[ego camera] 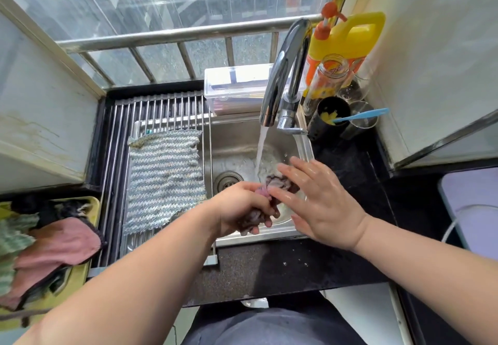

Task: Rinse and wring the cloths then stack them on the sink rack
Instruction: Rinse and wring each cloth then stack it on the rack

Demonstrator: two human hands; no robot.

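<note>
Here, left hand (242, 207) gripping one cloth (280, 183), right hand (323, 199) spread, one striped cloth (164, 177) racked

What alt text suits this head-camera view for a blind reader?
A person rinses a bunched dark cloth under a running tap: the left hand grips it, the right hand touches it. A striped cloth lies flat on the sink rack.

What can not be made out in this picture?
Head view only:
- Cloth: mostly bunched inside the left hand and behind the right hand; its size is unclear.
- Pile on the tray: cut off by the left edge; the number of cloths is unclear.
- Box: its contents are blurred through the plastic and partly behind the faucet.
</note>
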